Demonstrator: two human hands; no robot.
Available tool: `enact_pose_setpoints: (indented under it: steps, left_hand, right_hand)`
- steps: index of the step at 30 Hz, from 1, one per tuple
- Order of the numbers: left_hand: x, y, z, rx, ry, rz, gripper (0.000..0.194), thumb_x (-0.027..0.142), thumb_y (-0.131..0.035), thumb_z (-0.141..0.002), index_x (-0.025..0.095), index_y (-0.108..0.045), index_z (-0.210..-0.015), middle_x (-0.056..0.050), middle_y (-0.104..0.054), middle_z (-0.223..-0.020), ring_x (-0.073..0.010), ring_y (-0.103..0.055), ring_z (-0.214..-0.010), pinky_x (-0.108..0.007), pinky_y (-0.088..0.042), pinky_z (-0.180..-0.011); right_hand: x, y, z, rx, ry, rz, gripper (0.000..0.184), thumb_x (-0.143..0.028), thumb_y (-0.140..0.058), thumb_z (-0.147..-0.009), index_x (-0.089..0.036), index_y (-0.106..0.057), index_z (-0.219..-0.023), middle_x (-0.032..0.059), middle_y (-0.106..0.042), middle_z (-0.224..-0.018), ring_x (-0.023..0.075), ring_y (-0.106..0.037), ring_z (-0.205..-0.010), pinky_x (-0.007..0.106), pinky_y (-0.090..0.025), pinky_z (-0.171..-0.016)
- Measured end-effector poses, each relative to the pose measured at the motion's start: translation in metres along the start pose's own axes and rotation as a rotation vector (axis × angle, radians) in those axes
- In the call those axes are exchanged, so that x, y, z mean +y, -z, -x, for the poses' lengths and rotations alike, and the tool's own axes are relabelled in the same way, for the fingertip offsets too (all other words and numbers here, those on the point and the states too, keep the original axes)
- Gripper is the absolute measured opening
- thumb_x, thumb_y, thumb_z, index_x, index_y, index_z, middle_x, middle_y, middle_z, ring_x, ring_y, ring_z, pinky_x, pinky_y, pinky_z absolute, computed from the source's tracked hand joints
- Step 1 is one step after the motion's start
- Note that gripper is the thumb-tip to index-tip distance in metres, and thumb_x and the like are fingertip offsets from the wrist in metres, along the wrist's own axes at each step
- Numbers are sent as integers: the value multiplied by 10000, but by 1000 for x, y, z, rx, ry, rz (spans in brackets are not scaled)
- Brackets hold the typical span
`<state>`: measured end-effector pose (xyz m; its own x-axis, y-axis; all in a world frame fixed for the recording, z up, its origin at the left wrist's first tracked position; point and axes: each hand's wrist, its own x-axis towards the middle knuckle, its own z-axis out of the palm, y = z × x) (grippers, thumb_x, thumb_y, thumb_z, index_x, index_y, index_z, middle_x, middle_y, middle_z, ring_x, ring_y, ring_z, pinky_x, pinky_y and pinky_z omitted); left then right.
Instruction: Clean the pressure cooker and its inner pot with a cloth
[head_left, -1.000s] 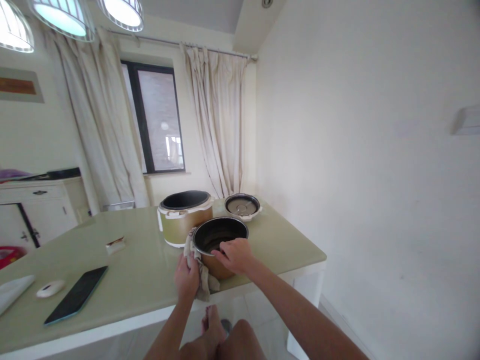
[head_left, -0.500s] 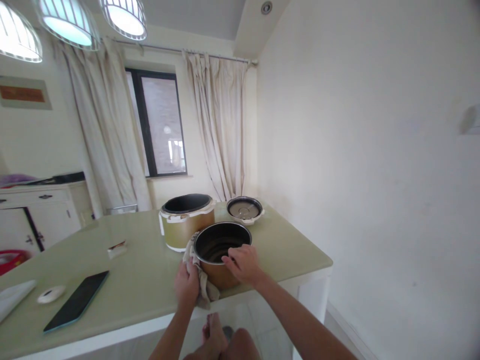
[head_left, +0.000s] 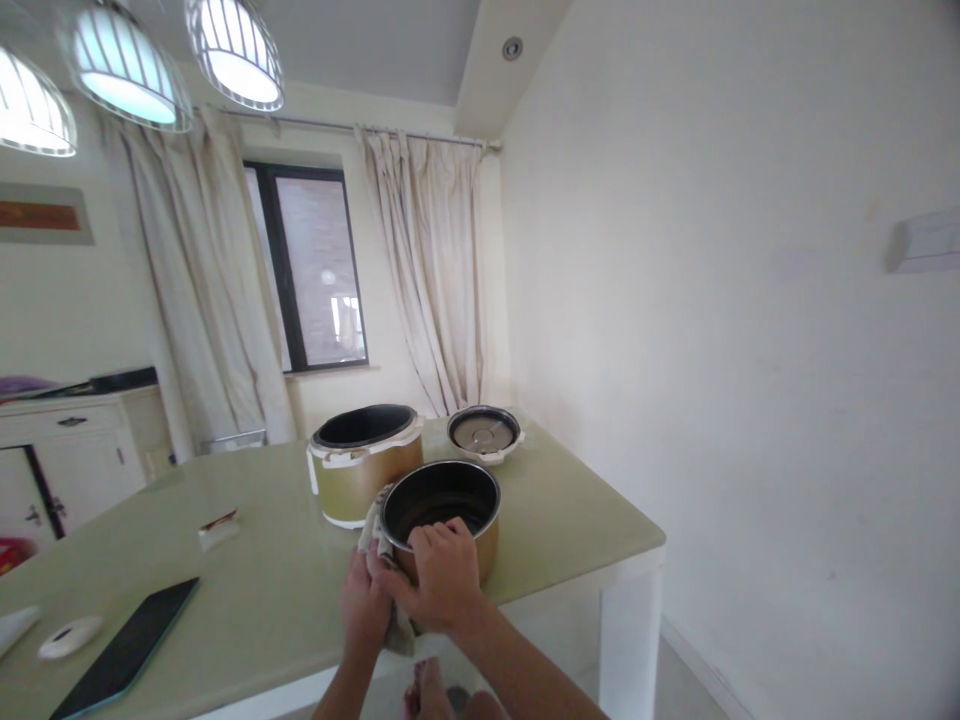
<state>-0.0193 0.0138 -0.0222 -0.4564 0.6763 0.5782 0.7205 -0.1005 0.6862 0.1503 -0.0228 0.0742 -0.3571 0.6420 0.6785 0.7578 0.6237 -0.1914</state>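
Note:
A pressure cooker's inner pot (head_left: pixel 489 535), dark inside and golden outside, stands near the table's front edge. My left hand (head_left: pixel 364 602) is closed on a greyish cloth (head_left: pixel 376 522), pressed against the pot's left side. My right hand (head_left: pixel 444 577) is closed over the near rim of the pot, fingertips curled to the inside, thumb towards the left hand. Right behind, on the left, sits the cooker body (head_left: pixel 367 480), open at the top, with a white rim. The round lid (head_left: pixel 484 434) lies inner side up behind the pot.
The pale green table (head_left: pixel 559 520) ends at a corner on the right, beside a white wall (head_left: pixel 720 330). To the left lie a dark phone-like slab (head_left: pixel 127 650), a white mouse-like object (head_left: pixel 70 637) and a small white item (head_left: pixel 218 530).
My right hand has slid left along the near rim of the pot, closer to my left hand. My left hand keeps the cloth at the pot's side. The view has tilted up slightly.

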Motion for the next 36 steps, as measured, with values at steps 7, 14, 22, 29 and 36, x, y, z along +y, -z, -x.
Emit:
enact_pose_setpoints:
  steps: [7,14,22,29,36]
  left_hand:
    - [18,7,1,-2,115,94,384,444,-395,-970,225,-705,-908,-122,-754,-887,-297,-714,-890,-390,-539,-783]
    - [14,6,1,-23,88,122,385,461,-398,-942,228,-705,-950,-116,-763,-927,-292,-720,-914,-392,-547,-813]
    - [7,5,-1,-17,121,65,365,440,-395,-933,232,-694,-899,-121,-766,-896,-299,-721,-896,-386,-548,-767]
    - [17,6,0,-1,142,48,365,451,-391,-951,243,-674,-855,-105,-725,-807,-292,-702,-854,-377,-525,-757]
    - [16,6,-1,-23,126,65,399,476,-379,-954,230,-691,-917,-126,-756,-925,-297,-719,-948,-383,-544,-821]
  right_hand:
    - [92,42,5,-37,114,-19,438,-423,-486,-1073,-200,-572,-706,14,-668,-695,168,-603,-753,350,-323,-845]
    - [10,29,-4,-116,48,51,363,-523,-568,-1032,-202,-674,-901,72,-770,-941,240,-667,-933,410,-353,-938]
    - [15,6,-8,-120,65,88,405,-581,-590,-996,-203,-671,-876,68,-779,-855,224,-700,-803,382,-369,-822]
    - [91,33,-3,-92,228,86,409,-468,-569,-1021,-199,-644,-722,15,-725,-699,158,-634,-708,352,-322,-782]
    - [85,26,2,-52,201,83,381,-436,-550,-1037,-201,-649,-753,16,-719,-741,164,-606,-753,362,-307,-807]
